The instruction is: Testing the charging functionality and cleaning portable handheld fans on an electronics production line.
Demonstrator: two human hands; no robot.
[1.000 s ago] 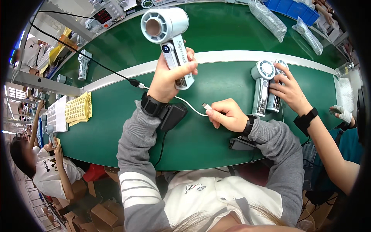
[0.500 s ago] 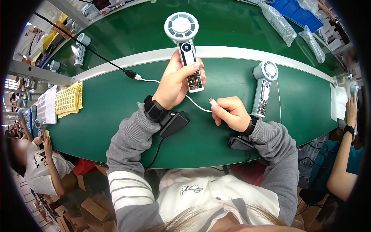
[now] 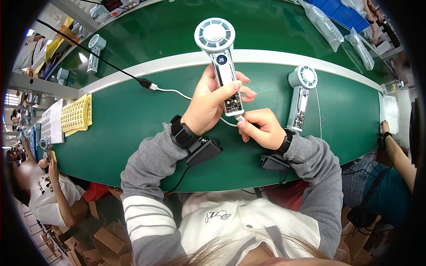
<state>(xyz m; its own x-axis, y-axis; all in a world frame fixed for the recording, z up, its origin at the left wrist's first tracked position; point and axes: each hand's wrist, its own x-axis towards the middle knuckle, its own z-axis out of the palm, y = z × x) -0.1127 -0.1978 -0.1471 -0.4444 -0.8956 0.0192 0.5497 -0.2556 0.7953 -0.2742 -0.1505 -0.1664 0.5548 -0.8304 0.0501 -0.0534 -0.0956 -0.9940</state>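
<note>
My left hand (image 3: 212, 98) is closed around a handheld fan (image 3: 226, 73) with a pale blue round head, a lit display and a see-through lower handle. With its head pointing away from me, the fan is held above the green table. My right hand (image 3: 262, 127) pinches the plug of a white charging cable (image 3: 175, 91) right at the fan's bottom end. Whether the plug sits inside the port cannot be made out. The cable passes beneath my left hand and joins a black cord (image 3: 143, 83) on the left. A second handheld fan (image 3: 299, 103) lies to the right.
Yellow label sheets (image 3: 76, 114) lie at the left beside white paper. Beyond the pale ledge (image 3: 266, 55) are another fan (image 3: 94, 54), bubble-wrap bags (image 3: 325, 27) and a blue bin (image 3: 341, 17). Co-workers sit on both sides; one person's arm (image 3: 399, 155) reaches in at right.
The fan has come nearer to my right hand and turned slightly. The cable plug, apart from the fan before, is now against its bottom end. The right co-worker's hand has moved lower.
</note>
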